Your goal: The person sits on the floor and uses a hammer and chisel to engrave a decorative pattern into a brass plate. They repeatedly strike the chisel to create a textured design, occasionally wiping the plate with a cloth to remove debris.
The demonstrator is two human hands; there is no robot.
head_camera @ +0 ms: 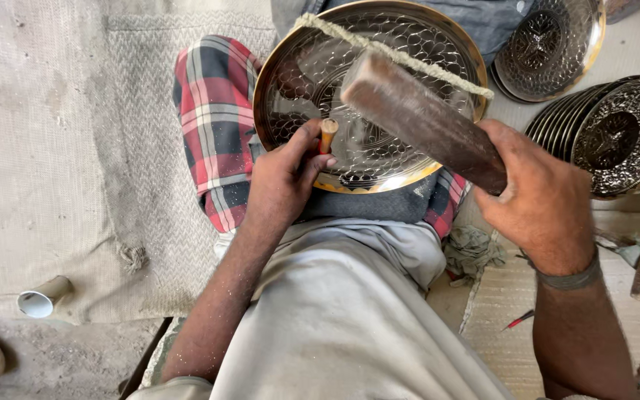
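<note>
on my lap the engraved metal plate (pixel 409 67) rests under a taut cord (pixel 394 53). my left hand (pixel 283 178) pinches the punch (pixel 328 135) upright on it; my right hand (pixel 542 196) grips the wooden mallet (pixel 424 118). best strike squarely, punch steady.

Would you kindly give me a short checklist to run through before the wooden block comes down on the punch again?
1. Punch gripped by the left hand, tip on the patterned metal plate: ok.
2. Wooden block held firmly in the right hand, raised above the plate: ok.
3. Left fingers wrap close under the punch head, near the strike spot: not ok.
4. Plate propped on the checked cloth with a cord across it: ok.
5. Punch tip exactly on the pattern line: cannot tell.
6. Finished plates stacked off to the right, apart from the swing: ok.
</note>
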